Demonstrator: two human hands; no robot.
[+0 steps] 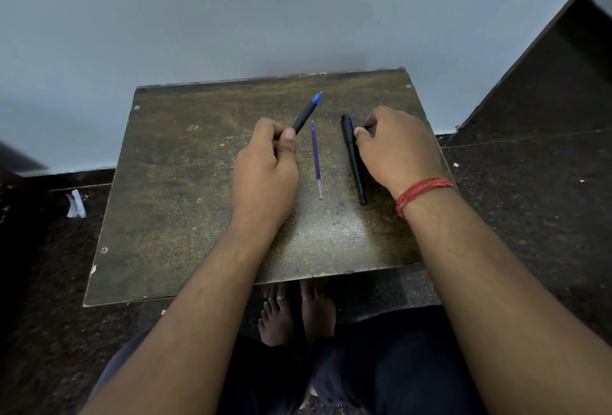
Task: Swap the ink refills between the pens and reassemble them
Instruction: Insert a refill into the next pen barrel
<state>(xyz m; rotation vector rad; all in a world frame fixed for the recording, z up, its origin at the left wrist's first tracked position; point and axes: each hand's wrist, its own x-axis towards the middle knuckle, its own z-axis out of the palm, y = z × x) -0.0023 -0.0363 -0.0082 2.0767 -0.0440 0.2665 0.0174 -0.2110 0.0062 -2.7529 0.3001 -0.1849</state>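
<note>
My left hand is closed around a dark pen with a blue tip; the tip points up and away to the right. A loose blue ink refill lies on the worn brown table between my hands, with its tip toward the wall. To its right lies a black pen. My right hand rests beside it, thumb and fingertips touching its upper end. A small dark piece seems to sit under those fingers, but I cannot tell what it is.
The table stands against a pale wall. Dark speckled floor surrounds it, with a crumpled white paper on the left. A red thread band circles my right wrist. My bare feet show below the table's near edge.
</note>
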